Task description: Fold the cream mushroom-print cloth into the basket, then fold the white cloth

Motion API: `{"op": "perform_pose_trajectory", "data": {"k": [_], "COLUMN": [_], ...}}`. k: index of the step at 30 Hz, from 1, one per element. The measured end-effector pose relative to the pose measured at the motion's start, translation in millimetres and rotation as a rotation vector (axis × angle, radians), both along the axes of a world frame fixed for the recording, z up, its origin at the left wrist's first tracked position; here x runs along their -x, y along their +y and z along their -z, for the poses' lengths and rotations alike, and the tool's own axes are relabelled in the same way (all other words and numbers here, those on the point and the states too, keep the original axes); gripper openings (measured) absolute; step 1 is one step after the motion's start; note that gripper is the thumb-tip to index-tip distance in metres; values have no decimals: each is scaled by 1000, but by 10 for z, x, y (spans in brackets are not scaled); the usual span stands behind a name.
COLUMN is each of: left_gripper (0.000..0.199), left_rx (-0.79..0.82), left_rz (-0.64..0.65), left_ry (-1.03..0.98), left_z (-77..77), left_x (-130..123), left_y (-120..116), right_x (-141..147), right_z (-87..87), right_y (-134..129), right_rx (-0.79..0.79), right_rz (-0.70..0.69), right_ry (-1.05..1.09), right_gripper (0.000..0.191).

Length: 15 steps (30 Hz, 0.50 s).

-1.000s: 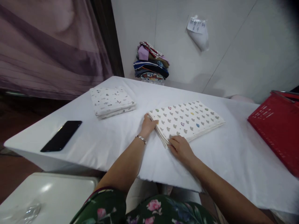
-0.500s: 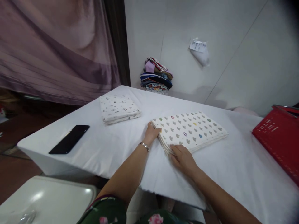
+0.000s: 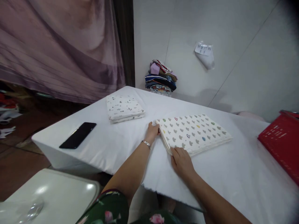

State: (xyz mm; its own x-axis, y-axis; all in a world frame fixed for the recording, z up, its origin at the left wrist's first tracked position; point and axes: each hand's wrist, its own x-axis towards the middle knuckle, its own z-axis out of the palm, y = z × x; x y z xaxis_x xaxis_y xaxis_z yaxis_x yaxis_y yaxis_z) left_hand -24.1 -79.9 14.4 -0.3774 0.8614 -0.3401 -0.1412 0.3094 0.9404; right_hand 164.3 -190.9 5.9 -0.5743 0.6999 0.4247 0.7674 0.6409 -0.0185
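Folded cloth (image 3: pixel 193 134) flat on worktop (image 3: pixel 235 177)

Head view: left hand (image 3: pixel 151 133) touches the cloth's far left corner; right hand (image 3: pixel 183 163) lies at the near left corner, fingers bent over the top. Whether either pinches cannot be told. A second cloth (image 3: pixel 125 107) and a phone (image 3: pixel 78 135) lie left, a red basket (image 3: pixel 280 141) right.

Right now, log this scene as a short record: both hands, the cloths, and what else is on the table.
Left hand: at the left edge of the motif-print cloth, near its far corner; firmness of grip unclear
Right hand: fingers over that cloth's near left corner
Motif-print cloth: folded in layers, lying flat
Second cloth: folded, small sparse print, beyond and left of the left hand
Phone: black, screen dark, toward the table's left end
Red basket: right side, partly out of frame
Table: white covering
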Motion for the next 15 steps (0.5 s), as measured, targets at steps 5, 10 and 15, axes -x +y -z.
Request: {"op": "perform_pose_trajectory", "data": {"k": [5, 10, 15], "left_gripper": [63, 56, 42], "left_rx": [-17, -60, -74], "left_rz": [8, 96, 189], "left_ry": [43, 146, 280], "left_z": [12, 35, 46], "left_x": [52, 177, 278], "left_y": [94, 249, 326], "right_x": [-54, -101, -98], "right_z": [66, 125, 121], "right_y": [23, 42, 43], "right_rx": [-26, -30, -12], "right_rz": [-38, -72, -69], "right_ry": [103, 215, 222], "right_gripper": [28, 30, 33]}}
